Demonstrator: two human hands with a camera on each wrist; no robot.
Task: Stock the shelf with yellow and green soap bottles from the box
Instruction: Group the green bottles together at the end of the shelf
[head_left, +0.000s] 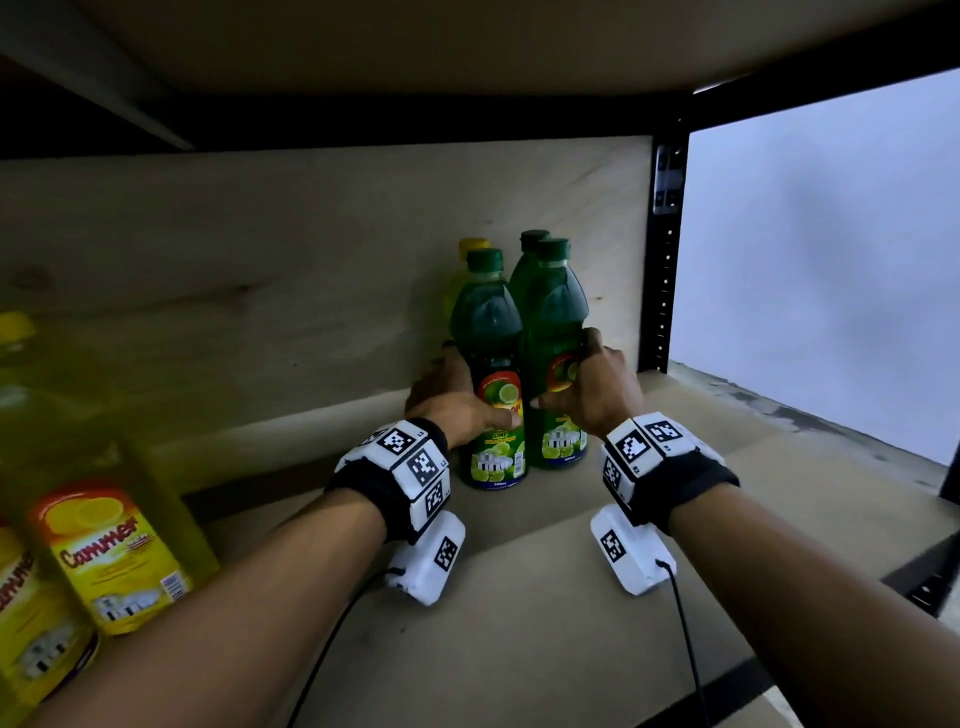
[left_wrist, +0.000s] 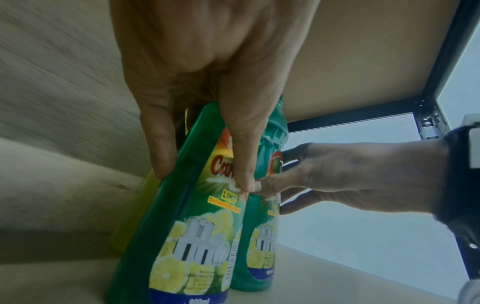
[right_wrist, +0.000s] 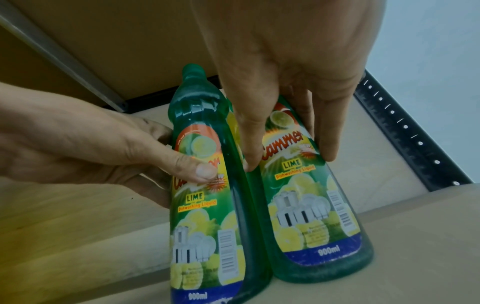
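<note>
The left hand (head_left: 451, 400) has its grip closed around the left green bottle (head_left: 493, 364), thumb across the label and fingers behind. The right hand (head_left: 592, 392) grips the right green bottle (head_left: 558, 332) the same way. Both bottles stand upright on the shelf board (head_left: 519, 597), touching side by side, near the black corner post (head_left: 662, 270). Directly behind them stand another green bottle (head_left: 525, 260) and a yellow bottle (head_left: 460, 280), close to the wooden back panel (head_left: 260, 249). More yellow bottles (head_left: 114, 551) sit at the far left, blurred and close to the camera.
</note>
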